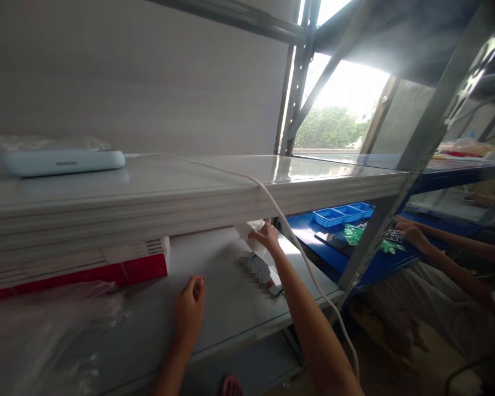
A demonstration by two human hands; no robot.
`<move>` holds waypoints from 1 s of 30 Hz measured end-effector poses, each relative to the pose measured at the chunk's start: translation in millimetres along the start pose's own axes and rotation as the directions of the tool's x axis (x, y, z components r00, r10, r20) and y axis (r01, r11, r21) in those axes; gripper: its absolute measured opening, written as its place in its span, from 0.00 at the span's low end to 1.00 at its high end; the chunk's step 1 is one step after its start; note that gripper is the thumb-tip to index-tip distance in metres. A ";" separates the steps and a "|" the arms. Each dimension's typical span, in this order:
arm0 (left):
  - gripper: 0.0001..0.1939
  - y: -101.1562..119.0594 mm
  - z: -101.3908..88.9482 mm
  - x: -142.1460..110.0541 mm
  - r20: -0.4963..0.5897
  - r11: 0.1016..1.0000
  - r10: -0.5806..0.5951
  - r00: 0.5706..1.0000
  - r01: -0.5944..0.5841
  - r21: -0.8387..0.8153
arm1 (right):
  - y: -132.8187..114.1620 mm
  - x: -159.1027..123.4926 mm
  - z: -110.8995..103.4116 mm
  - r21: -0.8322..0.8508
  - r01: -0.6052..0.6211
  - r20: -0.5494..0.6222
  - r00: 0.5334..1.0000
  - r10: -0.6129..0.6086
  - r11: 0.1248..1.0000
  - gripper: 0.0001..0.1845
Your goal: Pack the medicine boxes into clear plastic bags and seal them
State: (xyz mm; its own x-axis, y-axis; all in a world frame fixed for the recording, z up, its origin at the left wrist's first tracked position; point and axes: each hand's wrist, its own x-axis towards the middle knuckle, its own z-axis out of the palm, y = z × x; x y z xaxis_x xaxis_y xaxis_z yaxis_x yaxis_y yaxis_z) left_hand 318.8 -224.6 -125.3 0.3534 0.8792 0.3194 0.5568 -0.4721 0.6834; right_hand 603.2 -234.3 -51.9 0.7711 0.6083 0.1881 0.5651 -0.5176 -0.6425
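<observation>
Bearing unreadable print, a box nears the left hand.

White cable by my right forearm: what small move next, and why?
I'd probably ease the right hand slightly left: the white cable hangs close along the right side of its forearm, while the left hand sits well clear.

A blue device lies on the upper shelf, left of a window.

Blown-out window, glare on shelf, dim lower corners, soft blur, stretched edges
</observation>
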 end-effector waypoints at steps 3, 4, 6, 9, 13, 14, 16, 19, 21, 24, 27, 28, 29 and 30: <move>0.12 2.0 -25.5 -19.1 -0.158 0.984 0.163 0.974 -0.173 -0.048 | -23.9 -62.6 2.1 0.080 0.198 -0.012 0.980 -0.198 0.977 0.53; 0.11 4.2 -36.4 -25.9 -0.223 0.967 0.235 0.946 -0.250 -0.044 | -31.1 -86.3 6.1 0.087 0.256 -0.010 0.967 -0.256 0.963 0.54; 0.10 10.4 -59.0 -37.2 -0.343 0.927 0.352 0.871 -0.376 -0.004 | -43.5 -134.2 18.1 0.081 0.346 0.032 0.936 -0.350 0.935 0.54; 0.11 16.6 -87.0 -42.3 -0.288 0.873 0.487 0.824 -0.457 0.169 | -56.5 -194.3 38.0 0.066 0.450 0.181 0.872 -0.454 0.891 0.53; 0.11 4.3 -103.9 -29.9 0.220 0.777 0.531 0.818 -0.574 0.259 | -68.3 -225.3 45.6 -0.049 0.539 0.413 0.778 -0.474 0.841 0.56; 0.10 -0.5 -105.5 -26.0 0.304 0.775 0.513 0.803 -0.586 0.238 | -70.5 -223.3 43.7 -0.082 0.560 0.466 0.753 -0.465 0.824 0.58; 0.10 -6.9 -107.6 -19.1 0.336 0.790 0.470 0.816 -0.559 0.252 | -73.6 -212.0 37.7 -0.077 0.614 0.583 0.667 -0.464 0.786 0.54; 0.11 -3.8 -108.8 -11.7 0.320 0.771 0.469 0.823 -0.558 0.306 | -73.7 -193.5 29.2 -0.058 0.625 0.574 0.659 -0.486 0.779 0.30; 0.10 2.7 -107.3 -8.5 0.304 0.756 0.465 0.831 -0.552 0.351 | -71.5 -189.2 26.5 -0.060 0.610 0.493 0.706 -0.508 0.790 0.19; 0.07 6.4 -103.4 -5.9 0.287 0.725 0.479 0.829 -0.558 0.404 | -66.8 -193.3 27.0 -0.028 0.601 0.413 0.735 -0.539 0.799 0.11; 0.05 -2.7 -106.5 -5.6 0.238 0.711 0.504 0.830 -0.555 0.432 | -59.2 -196.6 26.7 -0.062 0.563 0.288 0.801 -0.525 0.824 0.08; 0.06 -8.0 -110.6 -6.2 0.210 0.724 0.496 0.843 -0.534 0.436 | -55.8 -195.8 25.3 -0.081 0.552 0.258 0.816 -0.518 0.830 0.08; 0.06 -13.7 -116.2 -7.3 0.174 0.749 0.473 0.864 -0.498 0.437 | -52.0 -194.4 23.3 -0.099 0.543 0.241 0.826 -0.510 0.834 0.09; 0.06 -19.5 -122.7 -9.0 0.121 0.782 0.437 0.891 -0.443 0.439 | -48.1 -192.5 21.0 -0.115 0.528 0.229 0.839 -0.494 0.842 0.09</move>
State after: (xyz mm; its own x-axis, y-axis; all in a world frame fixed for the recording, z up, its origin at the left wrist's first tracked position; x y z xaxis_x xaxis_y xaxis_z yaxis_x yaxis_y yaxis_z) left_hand 212.6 -215.5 -61.0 0.6492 0.5698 0.5038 0.6087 -0.7864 0.1050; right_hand 421.4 -313.9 -72.9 0.3000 0.9038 0.3051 0.9162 -0.1839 -0.3561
